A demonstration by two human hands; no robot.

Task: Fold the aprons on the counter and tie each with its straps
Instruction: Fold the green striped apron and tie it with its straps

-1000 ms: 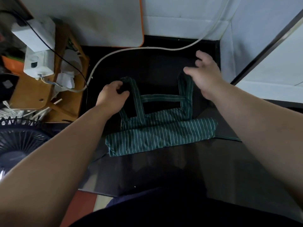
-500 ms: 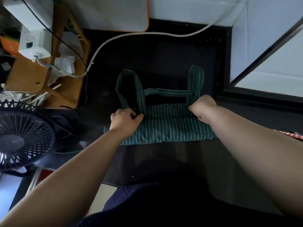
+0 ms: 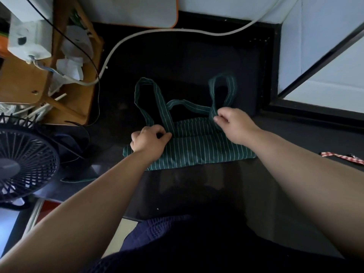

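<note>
A green apron with thin white stripes (image 3: 199, 148) lies folded into a long band on the dark counter (image 3: 197, 62). Its straps run away from me: a left loop (image 3: 146, 95), a right loop (image 3: 222, 91) and a cross strap (image 3: 187, 104) between them. My left hand (image 3: 147, 140) pinches the folded edge where the left strap meets the band. My right hand (image 3: 232, 123) pinches the base of the right strap loop and holds it a little above the band. A strip of red checked cloth (image 3: 340, 157) shows at the right edge of the counter.
A thick white cable (image 3: 177, 31) curves across the back of the counter. A wooden stool (image 3: 39, 79) with a white device and papers stands at the left. A black fan (image 3: 21, 164) sits at the lower left. A white board with an orange edge (image 3: 137, 10) leans at the back.
Both hands came back from the strap ends to the band's far edge. My right hand has since lifted the right strap, which now bows into an open loop and pulls the cross strap crooked.
</note>
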